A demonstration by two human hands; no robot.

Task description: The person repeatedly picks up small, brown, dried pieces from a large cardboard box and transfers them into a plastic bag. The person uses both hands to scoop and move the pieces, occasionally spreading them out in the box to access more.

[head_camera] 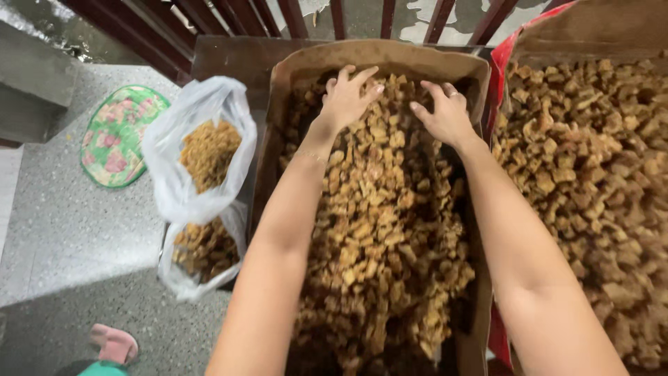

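Observation:
A long cardboard box (278, 90) lies in front of me, filled with small golden-brown fried chunks (383, 230). Both my arms reach into its far end. My left hand (346, 97) rests palm down on the chunks with its fingers spread apart. My right hand (445, 111) lies next to it, fingers bent down into the pile; a ring shows on one finger. Whether either hand has chunks under its fingers is hidden.
A second box (577, 31) of the same chunks stands at the right. Two clear plastic bags, an upper bag (202, 146) and a lower bag (202, 254), hold brown pieces at the left. A floral round mat (118, 132), a pink slipper (115, 341) and a dark railing (292, 14) are on the speckled floor side.

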